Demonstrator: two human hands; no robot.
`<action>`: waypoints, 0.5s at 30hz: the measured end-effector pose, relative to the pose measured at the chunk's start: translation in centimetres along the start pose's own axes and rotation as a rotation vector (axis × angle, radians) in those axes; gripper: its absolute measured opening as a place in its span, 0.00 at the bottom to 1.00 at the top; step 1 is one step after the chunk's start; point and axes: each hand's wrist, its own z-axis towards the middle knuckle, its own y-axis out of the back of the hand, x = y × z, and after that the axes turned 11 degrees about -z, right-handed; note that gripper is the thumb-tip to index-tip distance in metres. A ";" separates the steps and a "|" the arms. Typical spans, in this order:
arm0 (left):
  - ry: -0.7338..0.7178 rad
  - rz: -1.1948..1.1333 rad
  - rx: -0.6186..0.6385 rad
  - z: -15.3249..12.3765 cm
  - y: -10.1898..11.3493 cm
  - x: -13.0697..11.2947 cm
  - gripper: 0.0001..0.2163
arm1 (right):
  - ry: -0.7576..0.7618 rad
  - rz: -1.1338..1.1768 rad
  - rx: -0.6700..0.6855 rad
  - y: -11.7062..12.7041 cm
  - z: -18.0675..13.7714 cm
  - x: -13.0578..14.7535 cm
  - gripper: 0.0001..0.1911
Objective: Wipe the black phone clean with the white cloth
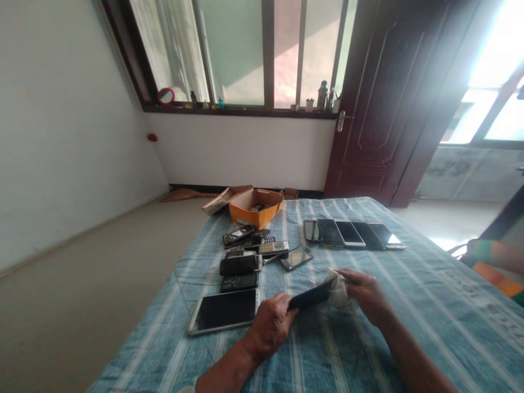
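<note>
My left hand [272,323] grips one end of a dark smartphone [310,295], which is tilted above the cloth-covered table. A crumpled white tissue [339,289] is pinched in my right hand [366,292] and touches the phone's far end. Just left of my left hand lies a white-framed tablet [225,311] with a dark screen. Beyond it is a loose pile of older mobile phones [239,265], and a silver phone [297,257] lies apart to their right.
An open orange cardboard box [256,210] stands at the table's far edge with a phone inside. Several smartphones [350,233] lie in a row at the back right. The table wears a blue striped cloth [409,316]. Behind are a window sill and a dark red door [380,109].
</note>
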 end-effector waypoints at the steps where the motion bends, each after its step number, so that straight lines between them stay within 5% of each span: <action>1: 0.000 -0.002 -0.001 0.0 0.0 0.0 0.05 | -0.009 0.018 0.002 -0.1 0.0 0.0 0.16; 10: -0.017 0.043 0.015 -0.1 0.0 0.0 0.06 | 0.216 -0.206 -0.022 0.1 0.5 -0.6 0.15; 15: -0.025 0.086 0.024 0.0 -0.2 0.2 0.05 | 0.405 -0.493 0.104 -0.7 0.0 1.4 0.14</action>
